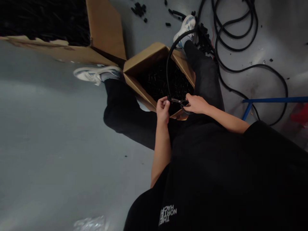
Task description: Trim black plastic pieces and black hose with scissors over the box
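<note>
My left hand (pixel 163 110) pinches the end of a long black hose (pixel 167 75) above the near edge of a small cardboard box (pixel 140 63). Black-handled scissors (pixel 184 104) are in my right hand (pixel 196 104), their blades pointing left at the hose close to my left fingertips. Whether the blades touch the hose is too small to tell. Many short black pieces (pixel 156 78) lie inside the box, which stands between my legs. From my left hand the hose arches up and over the box's far side toward my right shoe.
A larger cardboard box (pixel 106 25) full of dark pieces stands at upper left. Loose black pieces (pixel 139 9) lie on the floor beyond. Coiled hose (pixel 240 48) spreads at right, near a blue metal bar (pixel 276 99). Clear plastic (pixel 90 223) lies at the bottom.
</note>
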### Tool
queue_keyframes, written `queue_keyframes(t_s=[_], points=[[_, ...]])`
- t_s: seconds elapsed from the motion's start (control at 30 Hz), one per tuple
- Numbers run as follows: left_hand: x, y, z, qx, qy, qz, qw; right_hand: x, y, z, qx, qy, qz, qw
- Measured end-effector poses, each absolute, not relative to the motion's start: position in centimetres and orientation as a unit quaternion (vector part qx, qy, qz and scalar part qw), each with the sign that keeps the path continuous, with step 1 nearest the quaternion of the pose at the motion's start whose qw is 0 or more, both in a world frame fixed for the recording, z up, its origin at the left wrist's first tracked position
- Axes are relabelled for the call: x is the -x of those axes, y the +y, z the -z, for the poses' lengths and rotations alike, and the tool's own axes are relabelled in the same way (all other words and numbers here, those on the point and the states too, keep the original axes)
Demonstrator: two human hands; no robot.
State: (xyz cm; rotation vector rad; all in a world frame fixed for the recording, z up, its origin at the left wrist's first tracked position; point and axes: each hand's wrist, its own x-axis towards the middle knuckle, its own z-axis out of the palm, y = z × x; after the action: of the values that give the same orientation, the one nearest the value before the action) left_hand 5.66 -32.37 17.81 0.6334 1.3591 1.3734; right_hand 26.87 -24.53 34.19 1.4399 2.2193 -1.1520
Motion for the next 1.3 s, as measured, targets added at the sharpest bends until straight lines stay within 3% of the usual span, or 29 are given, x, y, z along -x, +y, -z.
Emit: queue_keyframes(t_s=[0.37,0.6,1.3], points=[[-5.7,-33.1,-18.2,-0.287,0.516,-0.499,0.634,-27.5,-24.4,-31.8,-0.451,0.787,0.409,0.099],[-6.1,-32.8,-18.1,-0.276,0.543,-0.551,0.570,-26.9,-24.6,-33.4,-0.490,0.752,0.430,0.101],[-7.0,-32.7,-16.9,-0.311,0.636,-0.538,0.457,-25.5,-25.0,-32.8,-0.526,0.727,0.419,0.140]])
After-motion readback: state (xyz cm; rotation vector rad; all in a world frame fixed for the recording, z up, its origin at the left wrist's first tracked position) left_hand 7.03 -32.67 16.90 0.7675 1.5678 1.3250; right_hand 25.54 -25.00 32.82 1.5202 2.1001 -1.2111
